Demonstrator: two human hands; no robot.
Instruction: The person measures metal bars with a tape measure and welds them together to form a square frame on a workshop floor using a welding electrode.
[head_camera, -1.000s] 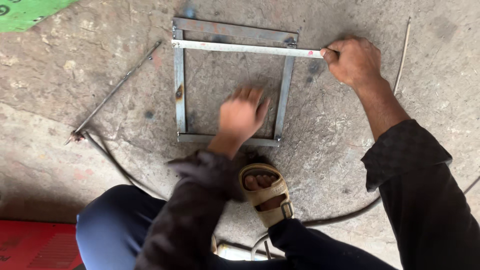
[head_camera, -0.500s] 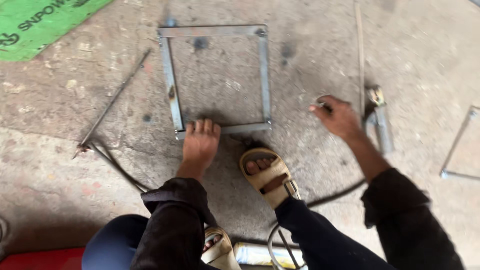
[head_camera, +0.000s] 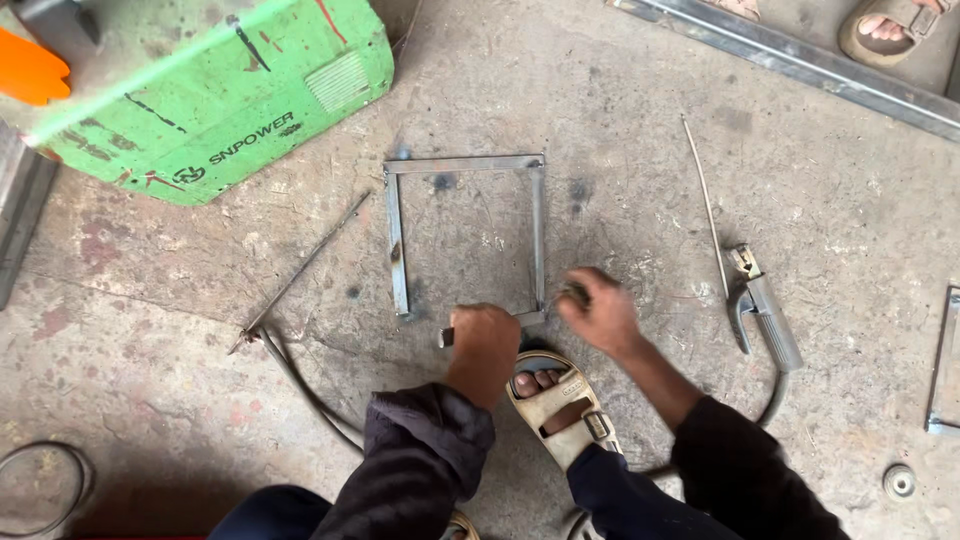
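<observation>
Steel frame (head_camera: 466, 240) flat on floor (head_camera: 200, 400), frame centre. Left hand (head_camera: 484, 340) clenched on its bottom bar, right hand (head_camera: 598, 310) pinching bottom-right corner. Likely rigid, light, sharp-edged; grip mid-bar

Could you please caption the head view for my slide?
Both hands, left and right, grip the near side of a square metal frame.

Left hand (head_camera: 484, 345) fisted knuckles-up; right hand (head_camera: 598, 312) curled, fingers pinched.

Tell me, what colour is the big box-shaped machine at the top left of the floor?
The machine is bright green, with scuffed and stained sides. The head view shows it, the only one available.
</observation>
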